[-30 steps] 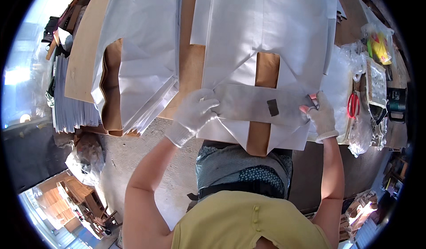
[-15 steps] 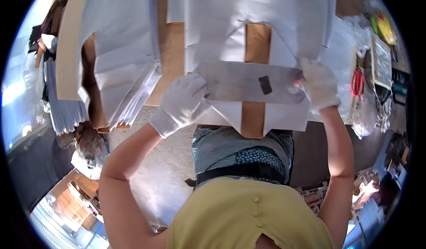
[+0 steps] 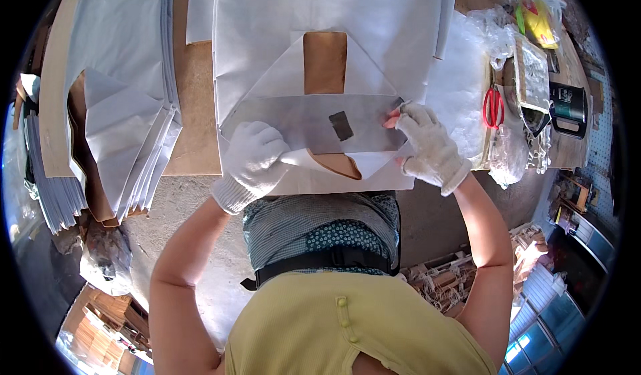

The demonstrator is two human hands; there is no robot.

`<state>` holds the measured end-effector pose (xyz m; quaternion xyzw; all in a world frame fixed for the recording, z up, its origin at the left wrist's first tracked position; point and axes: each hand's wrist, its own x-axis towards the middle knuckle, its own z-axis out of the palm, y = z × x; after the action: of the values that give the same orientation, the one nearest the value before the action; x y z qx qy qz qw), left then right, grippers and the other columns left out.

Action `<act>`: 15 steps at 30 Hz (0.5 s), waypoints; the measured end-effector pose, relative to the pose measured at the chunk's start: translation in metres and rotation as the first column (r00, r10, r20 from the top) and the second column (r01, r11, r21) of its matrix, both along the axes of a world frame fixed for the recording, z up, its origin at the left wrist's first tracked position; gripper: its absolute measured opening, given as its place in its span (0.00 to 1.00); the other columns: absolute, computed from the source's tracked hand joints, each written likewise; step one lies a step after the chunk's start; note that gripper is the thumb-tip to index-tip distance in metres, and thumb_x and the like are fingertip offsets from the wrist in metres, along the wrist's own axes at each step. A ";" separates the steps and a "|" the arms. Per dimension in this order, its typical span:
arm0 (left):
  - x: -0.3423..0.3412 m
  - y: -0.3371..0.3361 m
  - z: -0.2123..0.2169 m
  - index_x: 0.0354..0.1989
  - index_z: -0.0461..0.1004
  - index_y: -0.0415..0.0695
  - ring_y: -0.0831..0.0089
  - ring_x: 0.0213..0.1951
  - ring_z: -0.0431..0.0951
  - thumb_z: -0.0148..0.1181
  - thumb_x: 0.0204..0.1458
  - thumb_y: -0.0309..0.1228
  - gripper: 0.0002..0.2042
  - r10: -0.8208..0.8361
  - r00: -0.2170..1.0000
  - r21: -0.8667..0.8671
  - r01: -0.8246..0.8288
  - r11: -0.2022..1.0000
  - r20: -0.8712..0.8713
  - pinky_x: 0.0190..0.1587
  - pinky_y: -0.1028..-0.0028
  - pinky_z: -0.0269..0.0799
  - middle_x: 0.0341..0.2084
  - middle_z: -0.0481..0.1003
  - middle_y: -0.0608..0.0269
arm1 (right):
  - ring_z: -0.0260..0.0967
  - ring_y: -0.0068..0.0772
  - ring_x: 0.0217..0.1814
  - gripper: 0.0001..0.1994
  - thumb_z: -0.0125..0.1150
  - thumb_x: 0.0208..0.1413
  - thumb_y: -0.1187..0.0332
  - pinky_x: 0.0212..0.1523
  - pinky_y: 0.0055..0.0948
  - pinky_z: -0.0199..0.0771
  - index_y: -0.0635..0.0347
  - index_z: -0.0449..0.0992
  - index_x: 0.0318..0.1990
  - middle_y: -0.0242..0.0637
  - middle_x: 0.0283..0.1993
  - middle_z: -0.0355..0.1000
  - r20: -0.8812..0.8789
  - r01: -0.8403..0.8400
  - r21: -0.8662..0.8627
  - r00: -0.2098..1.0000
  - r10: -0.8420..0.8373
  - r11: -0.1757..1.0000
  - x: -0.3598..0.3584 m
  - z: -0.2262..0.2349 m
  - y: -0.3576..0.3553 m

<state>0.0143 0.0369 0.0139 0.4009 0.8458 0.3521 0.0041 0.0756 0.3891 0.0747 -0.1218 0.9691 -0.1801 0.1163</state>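
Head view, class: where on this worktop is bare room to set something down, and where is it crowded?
One bare brown strip of worktop lies between the stack of folded white sheets and the big white sheet. The right end is crowded: red scissors, plastic bags, a dark jug. Both gloved hands, left hand and right hand, cover the near edge.

Both hands are wearing white knitted cotton gloves – left grip [image 3: 254,158], right grip [image 3: 427,144]. Between them a dull grey metal plate [image 3: 307,122] is lying on smooth matt white paper [image 3: 334,21]; the bench [image 3: 193,114] – rough brown board – is showing left of the left grip.
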 end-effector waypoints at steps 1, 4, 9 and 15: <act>0.001 -0.001 0.000 0.26 0.77 0.49 0.61 0.38 0.78 0.73 0.36 0.26 0.10 0.024 0.999 0.051 -0.026 0.998 0.036 0.45 0.61 0.70 0.29 0.76 0.66 | 0.73 0.46 0.61 0.23 0.81 0.43 0.67 0.60 0.43 0.76 0.53 0.78 0.47 0.37 0.58 0.74 -0.024 -0.005 -0.005 1.000 0.005 1.000 0.000 0.001 -0.004; 0.013 0.011 0.001 0.28 0.79 0.50 0.60 0.38 0.78 0.75 0.38 0.25 0.10 0.224 0.971 -0.053 -0.220 0.974 0.078 0.45 0.60 0.71 0.31 0.78 0.66 | 0.72 0.46 0.61 0.24 0.83 0.39 0.62 0.60 0.44 0.76 0.53 0.79 0.45 0.33 0.58 0.74 -0.039 0.015 0.024 0.999 -0.014 1.000 -0.001 -0.009 -0.010; -0.001 0.031 0.033 0.51 0.80 0.50 0.54 0.54 0.75 0.82 0.39 0.34 0.27 0.429 0.887 -0.387 -0.340 0.857 0.172 0.58 0.54 0.71 0.51 0.76 0.56 | 0.72 0.46 0.61 0.28 0.85 0.37 0.57 0.59 0.44 0.75 0.52 0.78 0.47 0.30 0.60 0.73 -0.072 0.021 0.066 0.997 -0.016 0.998 -0.015 -0.018 -0.010; -0.052 0.041 0.029 0.70 0.73 0.57 0.56 0.61 0.72 0.85 0.38 0.39 0.44 0.495 0.787 -0.229 -0.439 0.869 0.368 0.70 0.57 0.67 0.55 0.74 0.55 | 0.54 0.49 0.82 0.40 0.86 0.34 0.57 0.80 0.46 0.57 0.51 0.75 0.59 0.42 0.78 0.60 -0.224 0.138 0.211 0.970 -0.090 0.968 -0.036 -0.023 -0.016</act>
<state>-0.0381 0.0779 0.0430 0.0934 0.9191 0.3626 0.1228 0.0397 0.3730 0.0522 -0.0702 0.9955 -0.0617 0.0145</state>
